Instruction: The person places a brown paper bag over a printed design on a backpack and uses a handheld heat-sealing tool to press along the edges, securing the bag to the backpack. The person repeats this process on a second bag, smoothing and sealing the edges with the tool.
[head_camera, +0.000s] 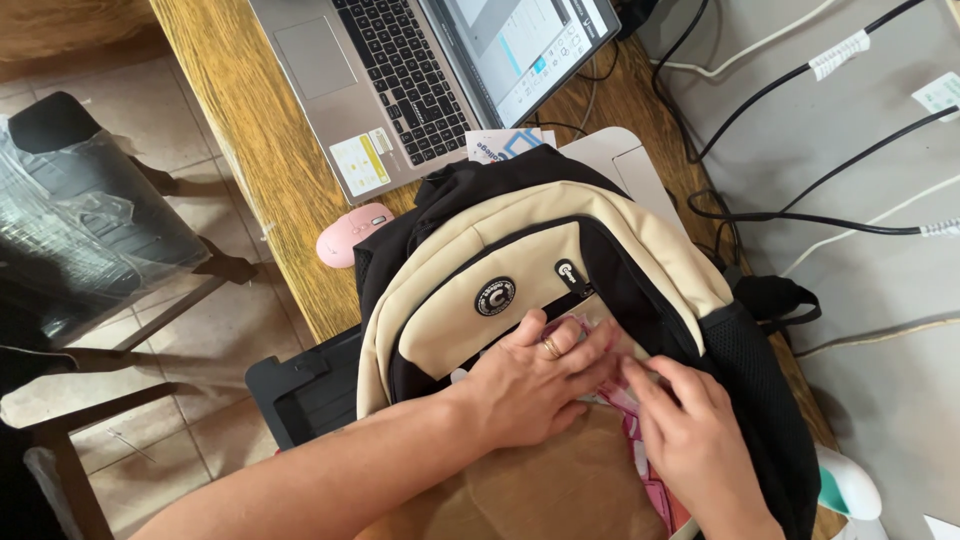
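Both hands at backpack (520, 250) pocket, laptop (420, 70), pink mouse (350, 235) behind

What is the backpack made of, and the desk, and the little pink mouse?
The backpack looks like woven cream and black fabric, matte, with stitched seams. The desk seems wood or wood veneer: brown grain lines show. The pink mouse is probably smooth plastic, slightly shiny.

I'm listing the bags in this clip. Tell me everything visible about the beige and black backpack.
The beige and black fabric backpack lies front side up on the wooden desk, its top toward the open laptop. It has black trim, a black mesh side pocket, a round black badge and a zip pull on the front pocket. The left hand presses on that pocket; the right hand touches pink patterned material at its opening.
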